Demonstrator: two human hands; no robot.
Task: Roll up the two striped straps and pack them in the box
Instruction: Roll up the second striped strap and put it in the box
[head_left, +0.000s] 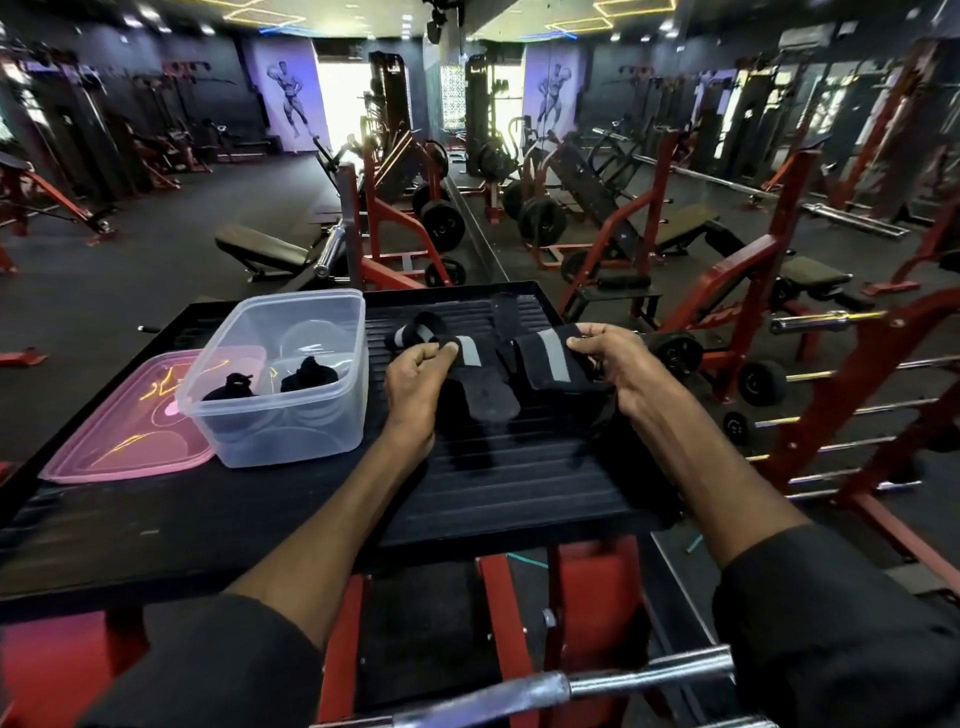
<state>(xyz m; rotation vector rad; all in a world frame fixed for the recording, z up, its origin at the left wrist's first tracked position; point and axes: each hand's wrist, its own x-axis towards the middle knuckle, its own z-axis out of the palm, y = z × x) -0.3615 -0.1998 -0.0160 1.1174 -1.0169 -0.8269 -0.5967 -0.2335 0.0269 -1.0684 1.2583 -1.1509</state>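
Left hand pinching left striped strap, right hand gripping right striped strap, box alongside.

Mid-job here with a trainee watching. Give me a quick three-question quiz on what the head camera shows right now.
1. True or false: the lid is on the box.
2. What do the left hand and right hand hold? A) the lid together B) the left strap and right strap, one each C) nothing
3. Fill in: the box already holds ___ dark bundles.
Key: 1 false, it lies beside the box; 2 B; 3 two.
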